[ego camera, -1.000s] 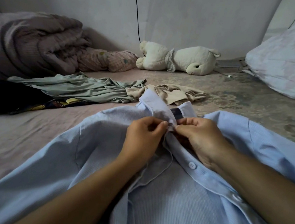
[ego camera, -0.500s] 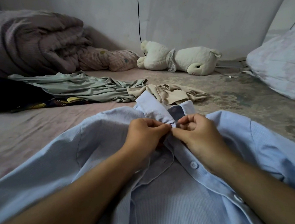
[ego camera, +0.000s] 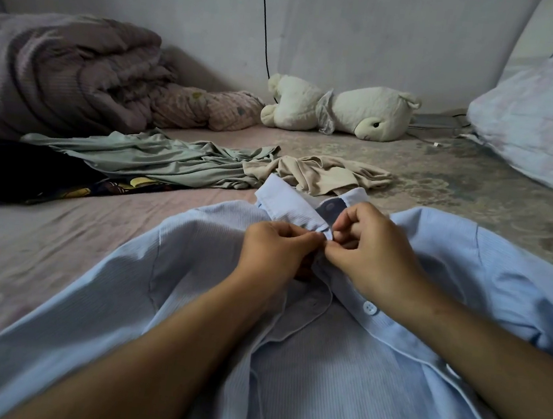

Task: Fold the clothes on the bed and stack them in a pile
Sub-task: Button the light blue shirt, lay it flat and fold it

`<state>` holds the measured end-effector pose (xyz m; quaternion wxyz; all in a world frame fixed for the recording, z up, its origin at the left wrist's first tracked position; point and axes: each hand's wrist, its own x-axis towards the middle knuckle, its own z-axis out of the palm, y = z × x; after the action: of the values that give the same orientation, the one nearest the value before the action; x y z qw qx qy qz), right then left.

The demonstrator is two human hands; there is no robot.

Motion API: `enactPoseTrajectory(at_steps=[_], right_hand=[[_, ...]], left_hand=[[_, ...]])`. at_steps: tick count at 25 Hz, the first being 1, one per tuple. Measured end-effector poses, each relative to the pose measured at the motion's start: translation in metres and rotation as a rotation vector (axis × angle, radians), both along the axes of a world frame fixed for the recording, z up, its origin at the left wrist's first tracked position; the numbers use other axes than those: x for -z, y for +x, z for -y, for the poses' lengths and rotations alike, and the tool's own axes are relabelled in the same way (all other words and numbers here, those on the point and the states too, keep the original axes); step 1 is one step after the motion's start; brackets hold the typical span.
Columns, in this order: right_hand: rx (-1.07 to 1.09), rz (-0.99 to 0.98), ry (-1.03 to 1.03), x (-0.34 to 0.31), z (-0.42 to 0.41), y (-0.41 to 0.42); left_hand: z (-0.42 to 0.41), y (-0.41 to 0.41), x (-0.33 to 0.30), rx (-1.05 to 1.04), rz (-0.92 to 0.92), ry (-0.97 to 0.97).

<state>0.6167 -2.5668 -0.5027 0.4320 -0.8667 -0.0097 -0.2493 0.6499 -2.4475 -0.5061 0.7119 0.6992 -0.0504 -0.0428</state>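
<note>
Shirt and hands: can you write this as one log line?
step: buttoning shirt at collar | left hand: pinches placket | right hand: pinches placket | green top, beige garment: unfolded | pile: none

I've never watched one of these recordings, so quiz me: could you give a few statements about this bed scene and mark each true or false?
1. Both hands, left hand and right hand, pinch the light blue shirt near its collar. True.
2. The shirt is already folded into a neat square. False: it lies spread open on the bed.
3. A white plush toy lies by the wall. True.
4. The green garment sits on top of the blue shirt. False: it lies apart, beyond it.
5. A beige garment lies crumpled just beyond the collar. True.
</note>
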Motion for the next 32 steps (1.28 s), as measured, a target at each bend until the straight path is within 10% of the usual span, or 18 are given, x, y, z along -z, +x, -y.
enactPoseTrajectory(at_steps=[7, 20, 32], right_hand=[[-0.039, 0.150, -0.268, 0.005, -0.001, 0.000], [-0.147, -0.140, 0.444, 0.007, 0.008, 0.009], [-0.091, -0.019, 0.303, 0.011, 0.005, 0.007]], left_hand=[[0.001, -0.005, 0.002, 0.004, 0.030, -0.011], [0.000, -0.005, 0.005, 0.020, -0.001, -0.066], [0.004, -0.010, 0.001, -0.010, -0.161, -0.160]])
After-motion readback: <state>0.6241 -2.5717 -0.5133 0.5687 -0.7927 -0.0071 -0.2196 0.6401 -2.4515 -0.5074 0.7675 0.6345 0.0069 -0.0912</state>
